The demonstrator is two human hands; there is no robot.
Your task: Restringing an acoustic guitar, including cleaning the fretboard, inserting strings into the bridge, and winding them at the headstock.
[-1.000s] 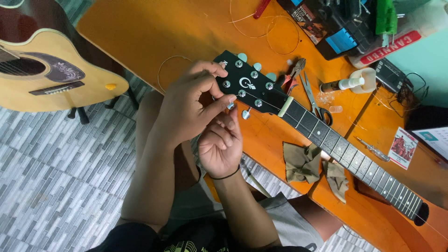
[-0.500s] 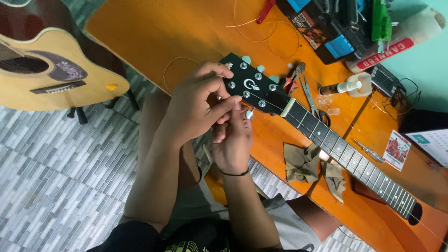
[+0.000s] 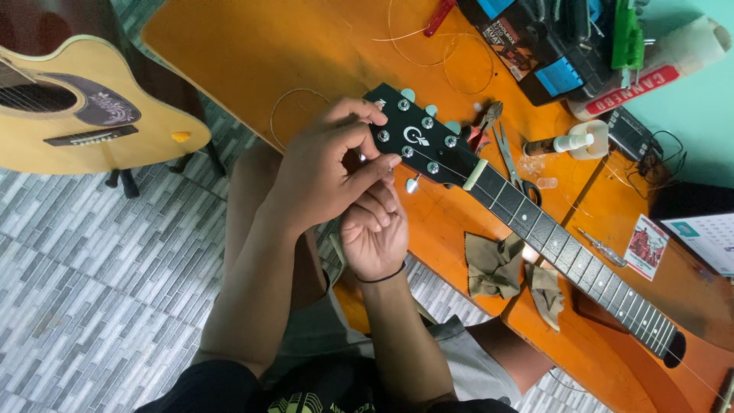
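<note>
- Change since half a second ago: the left hand (image 3: 321, 180) has slid a little further over the headstock's outer end; the right hand (image 3: 375, 233) sits as it did, tucked beneath.
- Orange table (image 3: 252, 53) — largest item, bare on the near-left, crowded at the far right; its near edge runs just under the hands.
- Acoustic guitar (image 3: 84, 115), propped on the floor to the left, well apart from the work.
- Black guitar neck (image 3: 566, 256) laid diagonally across the table, headstock (image 3: 424, 145) overhanging the near edge, which seemingly leaves the tuner pegs reachable from below.
- Left hand: fingers curled narrow, thumb and forefinger pinched at a lower tuner post, apparently on a string end.
- Right hand: fingers folded close under the headstock; what they grip cannot be told.
- Tan cloths (image 3: 497, 268) beside the neck.
- Pliers (image 3: 485, 122) just beyond the headstock.
- Loose wire coils (image 3: 294, 103) on the open tabletop.
</note>
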